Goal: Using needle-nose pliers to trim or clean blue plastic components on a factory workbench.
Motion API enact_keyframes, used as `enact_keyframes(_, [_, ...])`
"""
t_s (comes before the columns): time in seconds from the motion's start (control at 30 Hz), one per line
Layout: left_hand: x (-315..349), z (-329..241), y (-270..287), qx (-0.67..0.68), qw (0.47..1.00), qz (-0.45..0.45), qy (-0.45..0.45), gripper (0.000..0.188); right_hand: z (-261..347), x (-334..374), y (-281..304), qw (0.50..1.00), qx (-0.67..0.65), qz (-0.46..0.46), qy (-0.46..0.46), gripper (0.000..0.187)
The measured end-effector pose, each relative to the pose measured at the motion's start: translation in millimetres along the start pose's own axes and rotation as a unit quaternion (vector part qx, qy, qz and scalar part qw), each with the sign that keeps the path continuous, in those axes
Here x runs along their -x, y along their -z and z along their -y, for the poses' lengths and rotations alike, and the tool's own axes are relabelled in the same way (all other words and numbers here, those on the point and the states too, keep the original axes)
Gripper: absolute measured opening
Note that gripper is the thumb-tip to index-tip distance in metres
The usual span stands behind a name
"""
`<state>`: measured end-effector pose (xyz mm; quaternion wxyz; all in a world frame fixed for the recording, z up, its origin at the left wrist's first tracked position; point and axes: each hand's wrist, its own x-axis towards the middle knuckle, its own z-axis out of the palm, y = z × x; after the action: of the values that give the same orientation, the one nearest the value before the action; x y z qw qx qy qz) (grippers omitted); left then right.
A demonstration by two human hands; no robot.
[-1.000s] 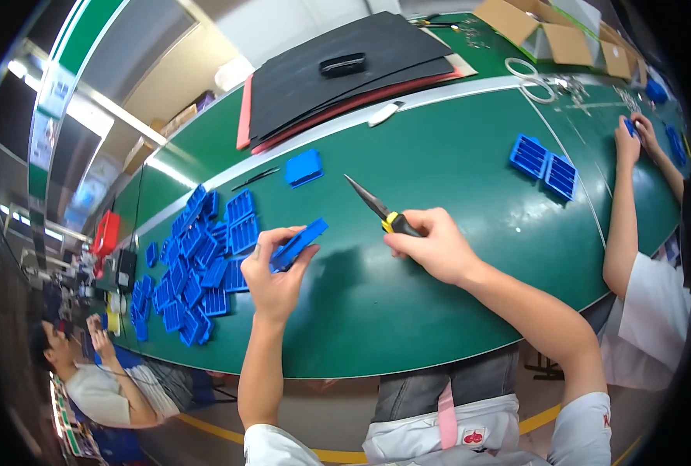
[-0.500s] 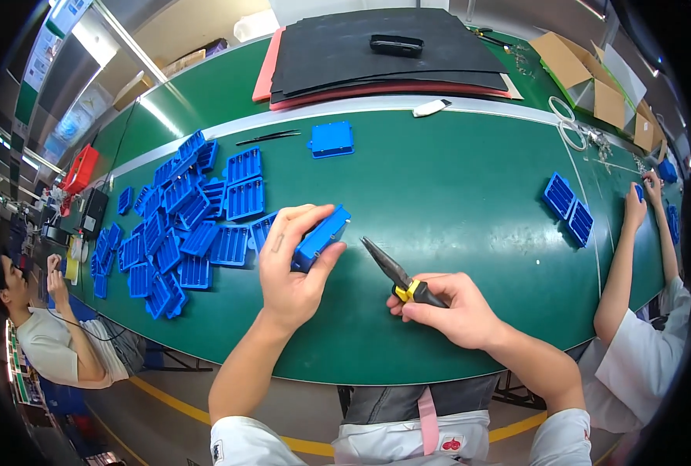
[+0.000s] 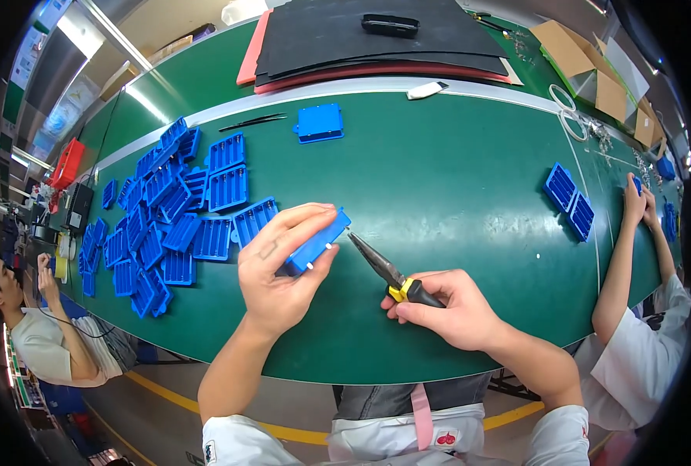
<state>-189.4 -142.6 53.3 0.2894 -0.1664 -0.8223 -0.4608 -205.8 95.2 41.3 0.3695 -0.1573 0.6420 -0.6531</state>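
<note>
My left hand [image 3: 279, 268] is closed round a blue plastic battery holder [image 3: 320, 242], tilted on edge with small light metal bits along its side. In my right hand [image 3: 453, 307] is a pair of needle-nose pliers [image 3: 380, 264] with black and yellow handles. The pliers' tips point up and left, right by the upper corner of the holder; whether they touch a metal bit there is too small to tell. To the left lies a loose pile of several more blue battery holders [image 3: 178, 194].
Farther back are a lone blue holder [image 3: 320, 124] lying face down, tweezers [image 3: 252, 122] and a white-handled tool [image 3: 427, 91]. Black sheets [image 3: 384, 50] are stacked beyond. Two blue holders [image 3: 569, 203] lie at right, near a co-worker's hands [image 3: 639, 206]. Another person [image 3: 58, 334] sits at left.
The pliers' tips have come left to the holder's corner, closing the gap. My left hand and the holder have shifted slightly left in the picture, as has the background.
</note>
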Motion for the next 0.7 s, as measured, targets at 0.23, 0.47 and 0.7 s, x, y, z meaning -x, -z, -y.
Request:
enact_keyframes(0.23, [-0.6,-3.1,-1.0,-0.022,0.999,-0.005,-0.025,0.035,0.0,0.4,-0.1,1.0,-0.016,-0.011,-0.014,0.018])
enact_keyframes(0.47, [-0.7,0.4,-1.5,-0.036,0.998,0.002,-0.049,0.036,7.1,-1.2,0.0,0.999,0.023,-0.007,-0.038,0.012])
enact_keyframes(0.7, [0.8,3.4,-2.6,-0.037,0.998,0.004,-0.06,0.036,4.8,-0.6,-0.8,0.999,0.006,-0.017,-0.042,0.012])
